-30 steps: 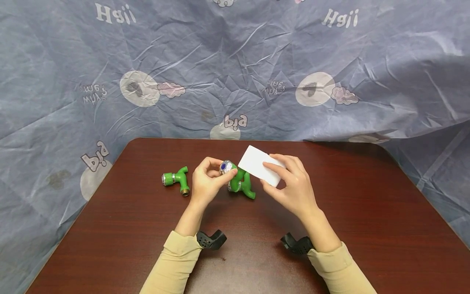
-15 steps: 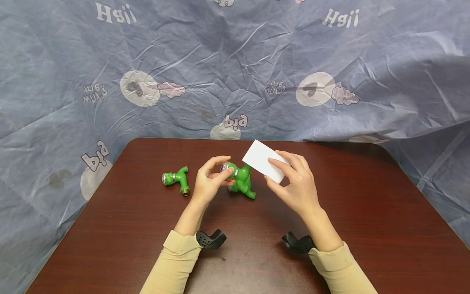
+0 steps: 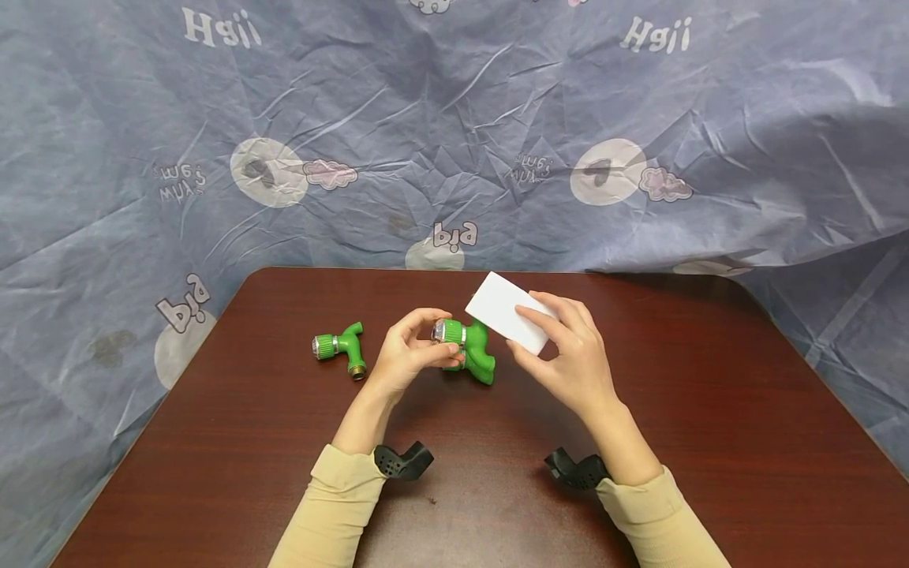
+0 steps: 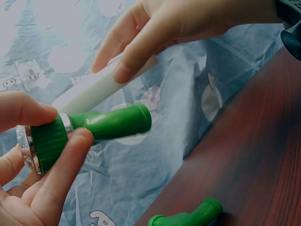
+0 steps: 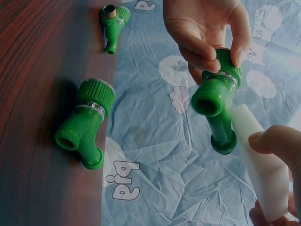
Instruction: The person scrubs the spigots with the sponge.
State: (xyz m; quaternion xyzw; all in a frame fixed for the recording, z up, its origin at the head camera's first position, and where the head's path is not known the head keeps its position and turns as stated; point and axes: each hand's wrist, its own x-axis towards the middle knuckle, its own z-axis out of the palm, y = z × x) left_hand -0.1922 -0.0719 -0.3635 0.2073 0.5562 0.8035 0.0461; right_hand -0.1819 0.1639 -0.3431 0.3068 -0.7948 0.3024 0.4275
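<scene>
My left hand (image 3: 406, 355) pinches a green faucet (image 5: 217, 94) by its ridged handle, with thumb and fingers around it. The handle carries a silver band and a clear faceted cap. In the right wrist view the faucet's round open end and its spout both show. My right hand (image 3: 577, 359) grips a white sponge (image 3: 506, 312), a flat rectangular block, between thumb and fingers. One end of the sponge lies right at the faucet's body. A second green faucet (image 5: 89, 117) rests on the table, partly hidden behind the held one in the head view.
A third, smaller-looking green faucet (image 3: 348, 344) with a brass threaded end lies on the table to the left. The dark wooden table (image 3: 284, 481) meets a wrinkled blue-grey printed cloth (image 3: 398, 102) at the back. Black camera mounts (image 3: 405, 461) sit on both wrists.
My left hand has turned the faucet, so its handle cap now faces left rather than toward the head camera. The sponge has shifted slightly up and right from a second ago.
</scene>
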